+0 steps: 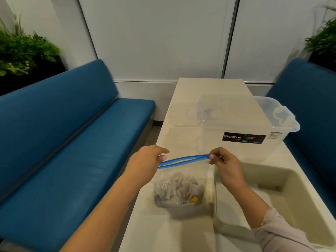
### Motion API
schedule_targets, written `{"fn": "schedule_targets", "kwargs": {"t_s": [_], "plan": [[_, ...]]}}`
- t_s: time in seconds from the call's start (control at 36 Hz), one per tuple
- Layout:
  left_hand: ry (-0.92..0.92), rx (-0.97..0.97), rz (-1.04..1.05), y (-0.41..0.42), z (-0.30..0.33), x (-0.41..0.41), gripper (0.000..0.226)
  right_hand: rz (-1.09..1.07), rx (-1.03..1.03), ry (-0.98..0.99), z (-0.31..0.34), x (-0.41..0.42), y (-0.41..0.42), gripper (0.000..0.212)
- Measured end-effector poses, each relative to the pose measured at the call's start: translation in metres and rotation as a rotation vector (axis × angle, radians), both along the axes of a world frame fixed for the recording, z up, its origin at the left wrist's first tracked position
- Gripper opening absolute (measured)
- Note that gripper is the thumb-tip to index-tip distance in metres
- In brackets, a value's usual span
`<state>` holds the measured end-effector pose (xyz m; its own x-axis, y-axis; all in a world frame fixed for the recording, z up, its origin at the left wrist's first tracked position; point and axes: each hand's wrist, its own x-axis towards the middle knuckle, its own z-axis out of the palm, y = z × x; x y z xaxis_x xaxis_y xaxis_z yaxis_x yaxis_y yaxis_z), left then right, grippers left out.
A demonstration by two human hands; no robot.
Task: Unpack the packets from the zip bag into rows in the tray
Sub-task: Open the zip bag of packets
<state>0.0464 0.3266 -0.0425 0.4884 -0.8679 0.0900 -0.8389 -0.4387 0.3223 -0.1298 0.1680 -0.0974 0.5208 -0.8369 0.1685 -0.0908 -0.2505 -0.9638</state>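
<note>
Running lengthwise down the middle of the view: one long cream table (209,88), narrow, set between two blue upholstered benches, the left bench (63,142) and the right bench (309,97). Behind: white wall panels (154,33) with a dark vertical seam. Green plants in dark planters stand at the upper left (21,50) and upper right (323,37) corners.

On the table, far half: one clear plastic storage box (254,124) bearing a black "Megabox" label (243,138); a clear lid (181,115) lies flat just beside it on the left.

On the table, near right: one cream tray (298,206), its right side overhanging the table edge.

Near centre, just left of the tray: one clear zip bag (181,179) with a blue zip strip, bottom resting on the table, holding a heap of pale packets (178,190); a bit of yellow shows among them.

Left hand (147,160): fingers pinched on the left end of the strip. Right hand (223,160): fingers and thumb pinched on the right end. The strip is held taut between them, its two sides slightly parted.
</note>
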Motion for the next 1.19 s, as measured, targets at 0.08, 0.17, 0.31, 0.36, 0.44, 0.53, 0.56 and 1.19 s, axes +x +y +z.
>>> {"fn": "schedule_targets", "kwargs": {"t_s": [0.08,0.17,0.31,0.36,0.44,0.53,0.56,1.19], "plan": [[0.007,0.114,-0.083,-0.021,0.005,-0.011,0.029,-0.015,0.004,0.006,-0.002,0.000,0.000,0.023],[-0.024,0.206,-0.142,-0.037,0.008,-0.019,0.030,-0.041,0.009,0.027,-0.003,0.001,0.000,0.024],[-0.059,0.259,-0.145,-0.049,0.009,-0.022,0.028,-0.068,0.016,0.055,0.002,0.006,0.006,0.017],[-0.030,0.245,-0.118,-0.046,0.007,-0.022,0.028,-0.091,0.026,0.060,0.004,0.009,0.009,0.009],[0.083,0.189,-0.044,-0.038,0.004,-0.022,0.029,-0.177,0.001,0.084,0.007,0.015,0.018,0.022],[0.252,0.132,0.010,-0.029,0.000,-0.025,0.033,-0.220,-0.026,0.115,0.013,0.021,0.033,0.033],[0.295,0.117,0.022,-0.026,-0.001,-0.026,0.033,-0.203,-0.016,0.142,0.016,0.023,0.038,0.038],[0.376,0.079,0.165,-0.009,-0.010,-0.008,0.031,0.108,-0.016,0.460,0.025,0.039,0.046,0.026]]}}
